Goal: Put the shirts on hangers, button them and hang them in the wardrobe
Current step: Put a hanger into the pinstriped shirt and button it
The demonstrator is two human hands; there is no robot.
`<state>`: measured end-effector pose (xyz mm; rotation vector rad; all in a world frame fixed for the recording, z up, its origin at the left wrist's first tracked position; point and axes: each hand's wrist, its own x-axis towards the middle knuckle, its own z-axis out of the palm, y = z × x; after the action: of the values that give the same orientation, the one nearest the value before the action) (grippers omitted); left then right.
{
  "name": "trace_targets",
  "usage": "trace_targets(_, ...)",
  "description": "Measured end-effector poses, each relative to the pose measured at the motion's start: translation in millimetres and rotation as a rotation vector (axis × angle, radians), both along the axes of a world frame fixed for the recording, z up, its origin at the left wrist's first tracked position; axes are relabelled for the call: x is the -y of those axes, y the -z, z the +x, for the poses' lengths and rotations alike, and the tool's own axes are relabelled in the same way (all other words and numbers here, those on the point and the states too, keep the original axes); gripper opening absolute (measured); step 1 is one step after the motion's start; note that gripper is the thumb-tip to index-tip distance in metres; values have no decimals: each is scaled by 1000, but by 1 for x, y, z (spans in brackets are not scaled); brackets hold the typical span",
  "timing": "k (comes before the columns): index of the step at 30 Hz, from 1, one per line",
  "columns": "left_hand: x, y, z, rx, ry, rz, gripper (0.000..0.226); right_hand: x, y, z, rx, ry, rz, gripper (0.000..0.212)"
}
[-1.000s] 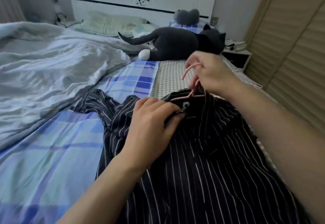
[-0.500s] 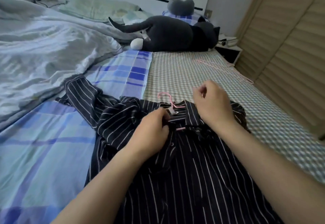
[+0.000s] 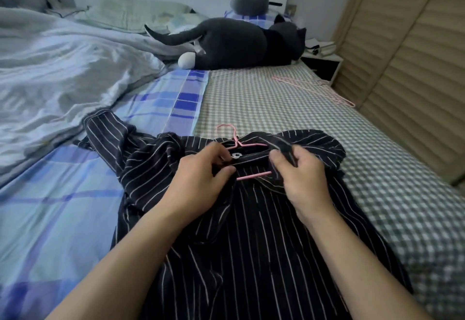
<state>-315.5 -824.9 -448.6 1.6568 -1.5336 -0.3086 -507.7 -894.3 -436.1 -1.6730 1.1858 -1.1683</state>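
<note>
A black shirt with thin white stripes (image 3: pixel 251 239) lies spread on the bed in front of me. A pink wire hanger (image 3: pixel 235 141) sits inside its collar, the hook sticking out above and a pink bar showing below the collar. My left hand (image 3: pixel 201 184) pinches the left side of the collar near the neck label. My right hand (image 3: pixel 302 179) grips the right side of the collar. One sleeve trails off to the left.
Spare pink hangers (image 3: pixel 317 90) lie on the checked sheet (image 3: pixel 276 108) at the right. A dark plush cat (image 3: pixel 236 43) lies across the bed head. A rumpled grey quilt (image 3: pixel 63 73) fills the left. Slatted wardrobe doors (image 3: pixel 415 55) stand at the right, beside a nightstand (image 3: pixel 322 65).
My right hand let go of the hanger hook, came down and took hold of the collar's right side. The shirt and hanger now lie flat on the bed.
</note>
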Motion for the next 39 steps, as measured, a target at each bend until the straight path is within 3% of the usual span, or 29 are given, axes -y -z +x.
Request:
trace_targets(5, -1, -1, -8, -124, 28, 143, 14, -5, 5, -5, 49, -31, 170, 32)
trace_targets(10, -5, 3, -7, -207, 85, 228, 8, -11, -3, -14, 322, -191, 589, 9)
trace_targets(13, -9, 0, 1, -214, 122, 271, 10, -12, 0, -19, 392, -231, 744, 12)
trace_targets(18, -9, -1, 9, -196, 227, 356, 17, -8, 10, -15, 399, -237, 822, 17)
trace_targets(25, -9, 2, 14, -324, 230, 365, 20, -1, 12, -24, 451, -314, 971, 35)
trace_targets(33, -9, 3, 11, -392, 201, 363, 18, 1, 9, -28, 435, -413, 1056, 8)
trace_targets(36, -11, 2, 11, -407, 204, 366, 17, 0, 12, -25, 469, -347, 1037, 14)
trace_targets(39, -11, 1, 10, -462, 173, 361, 14, -5, 9, -21, 469, -370, 964, 5)
